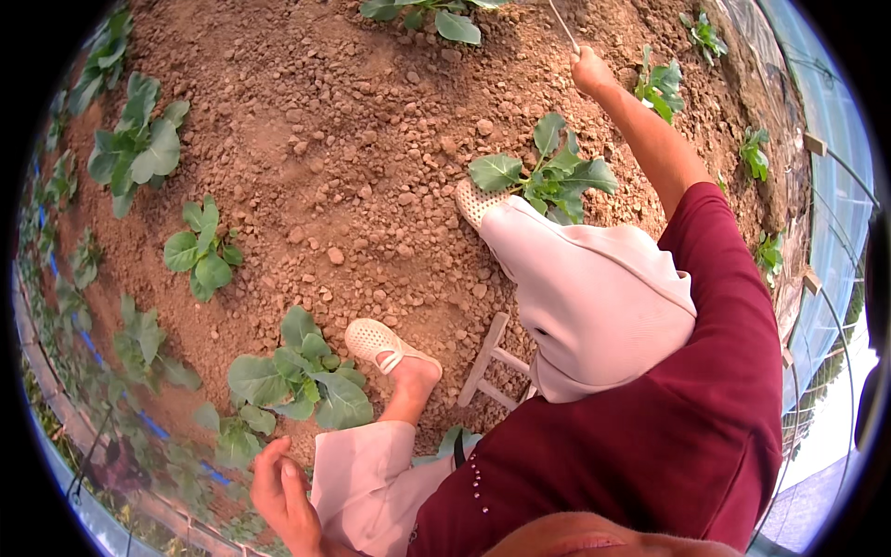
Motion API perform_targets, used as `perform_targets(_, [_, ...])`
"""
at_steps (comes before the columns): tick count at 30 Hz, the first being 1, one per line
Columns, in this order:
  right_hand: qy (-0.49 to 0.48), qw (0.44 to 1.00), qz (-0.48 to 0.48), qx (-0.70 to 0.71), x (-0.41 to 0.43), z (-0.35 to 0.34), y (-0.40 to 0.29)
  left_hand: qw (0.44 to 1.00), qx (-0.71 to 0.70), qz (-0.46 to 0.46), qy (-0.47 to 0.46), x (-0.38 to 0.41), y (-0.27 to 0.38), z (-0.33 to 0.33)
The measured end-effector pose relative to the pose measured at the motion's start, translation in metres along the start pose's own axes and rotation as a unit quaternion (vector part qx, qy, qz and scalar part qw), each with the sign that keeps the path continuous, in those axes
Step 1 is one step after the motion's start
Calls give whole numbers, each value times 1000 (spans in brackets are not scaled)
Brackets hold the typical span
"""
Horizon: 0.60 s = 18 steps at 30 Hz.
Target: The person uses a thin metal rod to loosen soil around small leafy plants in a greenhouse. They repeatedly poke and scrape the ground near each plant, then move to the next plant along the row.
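Observation:
At the upper right, my right hand (592,72) grips the end of a thin rod or handle (564,26). The rod's far end runs out of the top of the view. Low on the left, my left hand (284,493) hangs beside my knee with its fingers slightly curled and apart, and no object shows in it. A leafy, cabbage-like plant (557,174) grows below my right forearm, against the toe of one perforated clog (477,202). Another broad-leaved plant (303,376) stands in front of my left hand, next to my other clog (376,342).
Under me is a low wooden stool (480,362), partly hidden by my trouser leg. Cloddy brown soil (334,174) stretches ahead, with more plants (139,143) at the left. Plastic sheeting (828,76) on a frame lines the right side. A blue line (90,344) runs along the left.

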State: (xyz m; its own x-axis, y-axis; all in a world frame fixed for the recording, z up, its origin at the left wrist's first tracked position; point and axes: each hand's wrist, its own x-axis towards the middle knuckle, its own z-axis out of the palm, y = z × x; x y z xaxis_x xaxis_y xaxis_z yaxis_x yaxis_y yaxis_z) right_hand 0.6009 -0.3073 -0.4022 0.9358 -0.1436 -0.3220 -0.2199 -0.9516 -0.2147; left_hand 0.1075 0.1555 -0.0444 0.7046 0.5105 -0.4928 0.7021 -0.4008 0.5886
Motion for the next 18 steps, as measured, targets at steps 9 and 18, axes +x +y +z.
perform_targets(9, [-3, 999, 22, 31, -2, 29, -19, 1000, -13, 11, -5, -3, 4, 4])
perform_targets(18, [74, 981, -74, 163, -162, 56, 82, 1000, 3, 8, -12, -1, -3, -1])
